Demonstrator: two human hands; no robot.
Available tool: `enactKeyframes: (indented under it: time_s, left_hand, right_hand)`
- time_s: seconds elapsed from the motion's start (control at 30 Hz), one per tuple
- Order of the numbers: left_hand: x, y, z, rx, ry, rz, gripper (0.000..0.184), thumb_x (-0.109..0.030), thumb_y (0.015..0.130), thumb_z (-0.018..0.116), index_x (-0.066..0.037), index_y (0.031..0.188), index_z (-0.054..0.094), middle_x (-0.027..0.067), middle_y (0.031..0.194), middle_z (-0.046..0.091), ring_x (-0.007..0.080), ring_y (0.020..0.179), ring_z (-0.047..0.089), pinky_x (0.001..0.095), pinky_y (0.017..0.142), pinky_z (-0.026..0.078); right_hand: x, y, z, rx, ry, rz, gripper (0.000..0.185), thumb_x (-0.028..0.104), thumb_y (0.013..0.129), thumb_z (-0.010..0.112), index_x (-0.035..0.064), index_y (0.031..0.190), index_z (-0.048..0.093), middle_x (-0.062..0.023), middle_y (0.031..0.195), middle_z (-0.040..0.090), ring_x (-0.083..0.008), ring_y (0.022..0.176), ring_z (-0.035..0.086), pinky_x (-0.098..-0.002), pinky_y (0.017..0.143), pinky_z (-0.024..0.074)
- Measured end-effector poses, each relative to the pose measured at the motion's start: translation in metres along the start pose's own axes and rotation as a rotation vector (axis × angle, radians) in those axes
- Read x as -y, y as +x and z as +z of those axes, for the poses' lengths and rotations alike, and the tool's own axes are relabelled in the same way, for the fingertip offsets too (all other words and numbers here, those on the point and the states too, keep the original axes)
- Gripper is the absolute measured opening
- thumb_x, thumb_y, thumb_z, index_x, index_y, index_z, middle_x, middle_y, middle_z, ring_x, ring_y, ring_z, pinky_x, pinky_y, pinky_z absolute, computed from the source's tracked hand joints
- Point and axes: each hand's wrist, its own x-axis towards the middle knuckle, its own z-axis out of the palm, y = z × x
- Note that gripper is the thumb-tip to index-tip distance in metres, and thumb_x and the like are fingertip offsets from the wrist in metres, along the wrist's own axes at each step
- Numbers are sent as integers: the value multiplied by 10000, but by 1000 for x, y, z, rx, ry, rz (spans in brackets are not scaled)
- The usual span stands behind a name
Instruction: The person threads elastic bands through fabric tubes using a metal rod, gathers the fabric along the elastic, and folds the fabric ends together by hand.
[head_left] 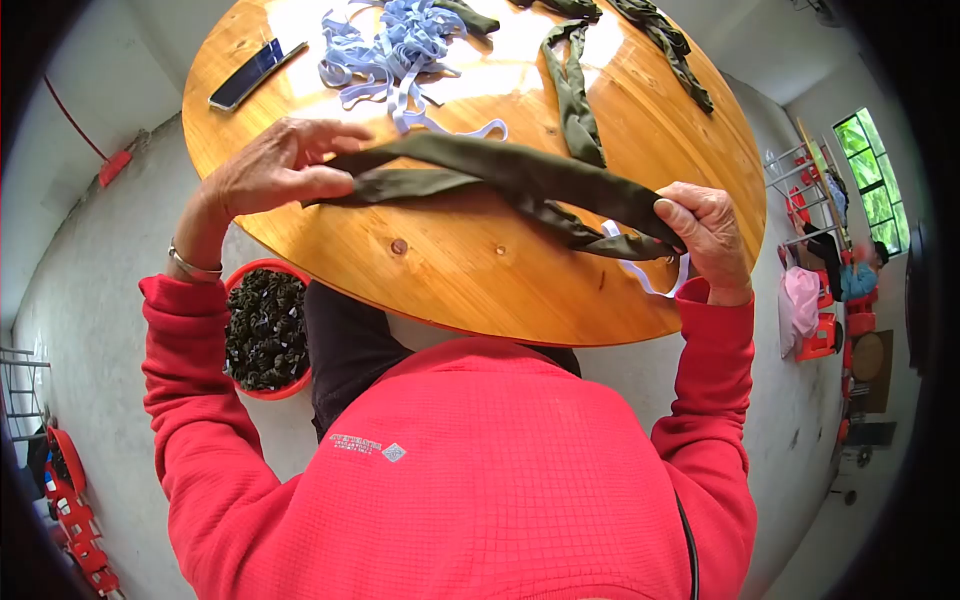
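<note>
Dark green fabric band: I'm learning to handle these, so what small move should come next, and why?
Probably close the left hand on the dark green fabric band: its thumb and fingers look parted at the left end, while the right hand pinches the other, so a firmer hold might steady it.

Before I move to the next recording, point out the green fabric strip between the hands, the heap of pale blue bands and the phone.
Green fabric strip (540, 175): head view, middle of its upper strand.
Pale blue bands (396, 45): head view, body of the heap.
Phone (252, 76): head view, its dark face.
</note>
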Motion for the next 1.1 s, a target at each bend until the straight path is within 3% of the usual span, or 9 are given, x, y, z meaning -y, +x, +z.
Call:
enactKeyframes:
  time_s: [0.03, 0.1, 0.27, 0.37, 0.6, 0.7, 0.73, 0.83, 1.1]
  left_hand:
    - [12, 0, -7, 102, -191, -30, 337, -235, 862, 602, 23, 1078, 590, 83, 937, 655, 92, 740, 588, 220, 667, 481]
    - [23, 4, -13, -7, -283, 48, 336, -275, 871, 544, 20, 1012, 623, 85, 956, 653, 116, 834, 592, 250, 744, 475]
    - [-23, 23, 13, -94, -266, 12, 290, -249, 900, 543, 16, 834, 640, 77, 756, 656, 106, 719, 619, 241, 693, 509]
    - [-15, 37, 11, 322, -224, 66, 193, -175, 885, 580, 6, 874, 647, 62, 744, 657, 98, 643, 617, 225, 631, 508]
    - [-24, 31, 27, 88, 106, 270, 123, -95, 856, 611, 22, 882, 640, 75, 695, 642, 110, 606, 600, 242, 572, 476]
    - [-37, 27, 32, 10, 557, 369, 96, -62, 829, 614, 19, 879, 625, 125, 674, 600, 192, 582, 588, 287, 557, 456]
    - [-40, 28, 33, 67, 606, 322, 96, -60, 810, 620, 17, 868, 611, 163, 677, 563, 277, 596, 575, 329, 554, 441]
    - [-38, 33, 44, 48, 611, 464, 100, -86, 809, 629, 4, 843, 602, 152, 657, 557, 299, 602, 567, 347, 551, 438]
    - [-41, 52, 78, 36, 508, 499, 112, -90, 813, 631, -11, 773, 562, 130, 626, 538, 277, 575, 562, 346, 518, 422]
  right_hand:
    - [-1, 0, 2, 21, 0, -8, 204, 122, 885, 579, -34, 755, 601, 12, 604, 468, -41, 512, 410, -217, 455, 325]
    - [1, 0, 5, 39, 31, 13, 209, 126, 886, 582, -34, 753, 600, 13, 603, 466, -40, 514, 409, -218, 450, 326]
    - [8, 0, 4, 57, 25, 16, 203, 123, 881, 590, -37, 756, 600, 10, 605, 467, -46, 515, 407, -219, 456, 330]
    - [9, -3, 2, 39, -23, -36, 200, 120, 880, 591, -42, 763, 597, 7, 605, 470, -51, 523, 411, -224, 469, 339]
    - [14, -4, 2, 87, -46, -4, 181, 114, 873, 591, -43, 783, 595, -7, 600, 473, -69, 538, 420, -240, 493, 357]
    - [19, -1, 6, 108, -87, -25, 165, 99, 868, 585, -42, 782, 592, -23, 596, 482, -83, 545, 436, -255, 504, 373]
    - [21, 0, 11, 109, -79, -26, 160, 93, 865, 583, -42, 779, 589, -29, 593, 485, -88, 549, 443, -259, 509, 378]
    - [19, 8, 26, 99, -94, -111, 134, 70, 845, 583, -39, 769, 578, -60, 586, 492, -118, 555, 461, -273, 520, 389]
    - [15, 38, 70, 150, -90, -295, 137, 93, 832, 597, -33, 778, 598, -149, 572, 492, -210, 490, 459, -316, 501, 396]
